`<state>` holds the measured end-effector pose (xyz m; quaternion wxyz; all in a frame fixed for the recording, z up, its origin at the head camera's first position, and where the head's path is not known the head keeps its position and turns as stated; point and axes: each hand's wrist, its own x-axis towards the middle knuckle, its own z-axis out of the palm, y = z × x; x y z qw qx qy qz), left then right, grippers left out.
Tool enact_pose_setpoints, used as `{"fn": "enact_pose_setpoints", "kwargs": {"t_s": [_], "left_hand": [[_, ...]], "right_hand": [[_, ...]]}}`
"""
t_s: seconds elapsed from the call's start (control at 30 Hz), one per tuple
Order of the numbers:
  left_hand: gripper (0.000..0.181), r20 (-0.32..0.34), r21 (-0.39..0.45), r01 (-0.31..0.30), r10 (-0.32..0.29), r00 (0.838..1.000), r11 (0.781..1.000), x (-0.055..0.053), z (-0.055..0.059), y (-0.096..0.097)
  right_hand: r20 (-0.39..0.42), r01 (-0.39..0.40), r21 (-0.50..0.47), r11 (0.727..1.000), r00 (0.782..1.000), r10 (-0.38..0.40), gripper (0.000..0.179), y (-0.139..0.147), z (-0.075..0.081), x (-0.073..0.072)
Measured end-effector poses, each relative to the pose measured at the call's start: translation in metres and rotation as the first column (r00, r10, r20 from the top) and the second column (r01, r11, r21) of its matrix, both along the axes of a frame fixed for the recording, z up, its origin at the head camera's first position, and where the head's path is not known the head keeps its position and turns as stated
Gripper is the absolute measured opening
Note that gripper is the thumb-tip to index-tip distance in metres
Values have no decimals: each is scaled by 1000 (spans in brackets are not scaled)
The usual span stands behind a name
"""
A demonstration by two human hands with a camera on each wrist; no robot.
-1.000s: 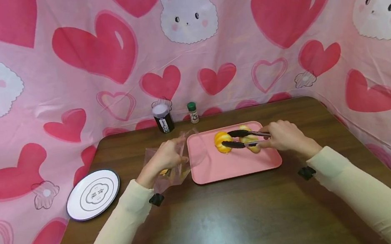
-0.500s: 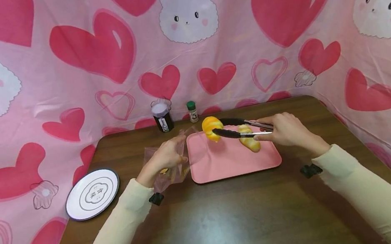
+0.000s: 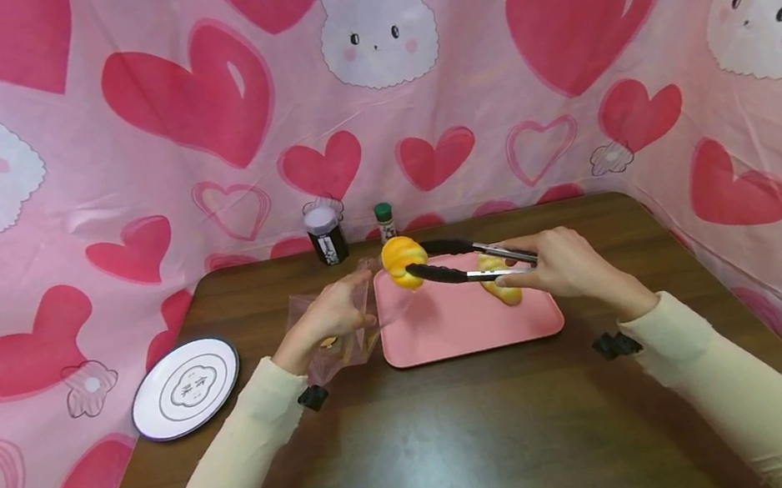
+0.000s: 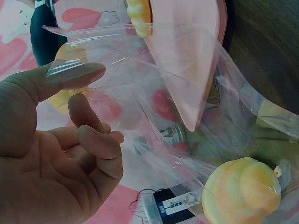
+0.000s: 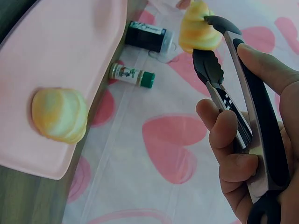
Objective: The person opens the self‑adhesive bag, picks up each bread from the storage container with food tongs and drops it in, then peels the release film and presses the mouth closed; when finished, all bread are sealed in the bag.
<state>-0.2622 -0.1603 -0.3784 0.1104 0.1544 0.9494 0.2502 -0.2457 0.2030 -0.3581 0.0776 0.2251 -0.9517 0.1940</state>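
My left hand [image 3: 335,307] pinches the edge of a clear plastic bag [image 3: 304,308] between thumb and fingers. Inside that bag lies a yellow bread roll [image 4: 240,191], seen through the film in the left wrist view. Tongs [image 3: 441,273] with black tips are in my right hand [image 3: 564,260], fingers and thumb wrapped round the handles. Between the tips sits another golden bread roll [image 3: 401,263], raised over the left end of a pink tray [image 3: 450,332] and close to the bag's mouth. One more bread roll [image 5: 60,114] rests on the tray, partly behind the tongs in the head view.
A white plate [image 3: 157,405] with a dark rim stands at the table's left edge. Behind the bag are a black jar [image 3: 328,243] with a pale lid and a small green-capped seasoning bottle [image 3: 385,222]. A pink heart-print cloth [image 3: 468,97] hangs around the table.
The tongs have lifted the golden roll off the tray and carried it left toward the bag. My left hand and the bag have stayed in place.
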Motion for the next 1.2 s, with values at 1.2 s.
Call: {"fn": "enact_pose_setpoints", "kwargs": {"t_s": [1.2], "left_hand": [[91, -39, 16, 47, -46, 998, 999, 3, 1, 1]], "right_hand": [[45, -95, 128, 987, 995, 90, 46, -50, 11, 5]]}}
